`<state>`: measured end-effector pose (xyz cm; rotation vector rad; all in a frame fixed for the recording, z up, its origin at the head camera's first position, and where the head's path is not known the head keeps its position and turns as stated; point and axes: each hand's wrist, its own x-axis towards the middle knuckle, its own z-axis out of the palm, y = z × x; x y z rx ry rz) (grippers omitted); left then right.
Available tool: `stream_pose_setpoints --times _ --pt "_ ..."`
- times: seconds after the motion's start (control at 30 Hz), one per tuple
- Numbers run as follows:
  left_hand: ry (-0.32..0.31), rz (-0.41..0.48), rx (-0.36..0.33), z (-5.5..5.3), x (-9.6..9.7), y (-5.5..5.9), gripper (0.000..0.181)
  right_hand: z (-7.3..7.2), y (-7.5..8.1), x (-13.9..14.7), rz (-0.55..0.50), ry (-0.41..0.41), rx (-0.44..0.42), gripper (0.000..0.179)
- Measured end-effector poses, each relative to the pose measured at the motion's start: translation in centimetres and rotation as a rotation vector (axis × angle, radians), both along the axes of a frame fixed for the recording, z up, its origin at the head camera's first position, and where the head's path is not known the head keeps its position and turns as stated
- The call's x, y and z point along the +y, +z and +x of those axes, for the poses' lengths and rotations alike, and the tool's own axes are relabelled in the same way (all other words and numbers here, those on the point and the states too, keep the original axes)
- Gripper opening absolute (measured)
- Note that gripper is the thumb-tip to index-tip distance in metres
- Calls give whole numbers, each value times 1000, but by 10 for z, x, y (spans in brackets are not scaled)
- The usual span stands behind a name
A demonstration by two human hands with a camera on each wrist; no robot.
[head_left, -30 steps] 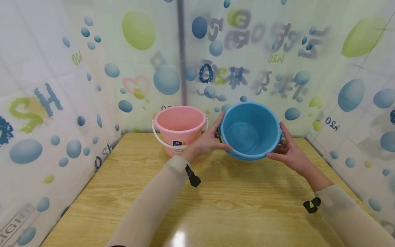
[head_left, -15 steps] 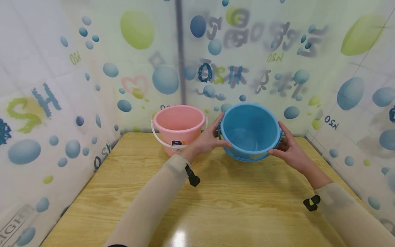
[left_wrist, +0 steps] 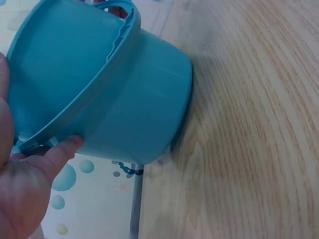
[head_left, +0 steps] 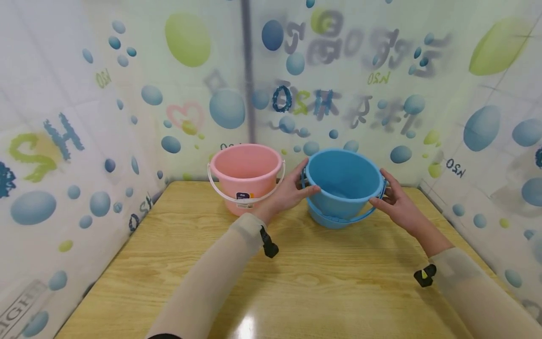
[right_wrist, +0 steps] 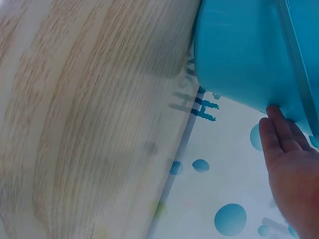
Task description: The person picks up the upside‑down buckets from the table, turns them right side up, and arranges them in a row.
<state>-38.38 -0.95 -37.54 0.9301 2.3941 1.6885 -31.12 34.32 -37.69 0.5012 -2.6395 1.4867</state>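
Both hands hold a blue bucket [head_left: 336,207] by its sides, back right on the table. Its mouth tips slightly toward me, and its blue handle [head_left: 365,215] hangs down in front. My left hand [head_left: 288,192] grips the left side, thumb along the front of the rim. On the opposite side, my right hand [head_left: 395,202] holds on below the rim with its thumb in front. In the right wrist view, that hand's fingers [right_wrist: 284,132] press the bucket wall [right_wrist: 239,55]. The base is close to the tabletop; whether it touches, I cannot tell.
A pink bucket [head_left: 267,186] with a white handle and a dark label [head_left: 243,197] stands upright to the left, partly behind my left forearm. The wooden table [head_left: 317,282] is enclosed by bubble-patterned curtains [head_left: 186,84] at the back and sides.
The blue bucket has come down and tilted back more upright, so more of its outer wall and its handle show. Both hands stay on it. The pink bucket has not moved.
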Motion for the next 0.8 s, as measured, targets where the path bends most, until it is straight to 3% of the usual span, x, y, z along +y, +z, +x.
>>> stream_pose_setpoints --times 0.37,0.8 --pt "49 11 -10 -4 4 -5 93 -7 1 -4 24 -14 -32 86" --pt "94 17 -92 -11 9 -5 96 -16 2 -8 -1 -3 -17 84"
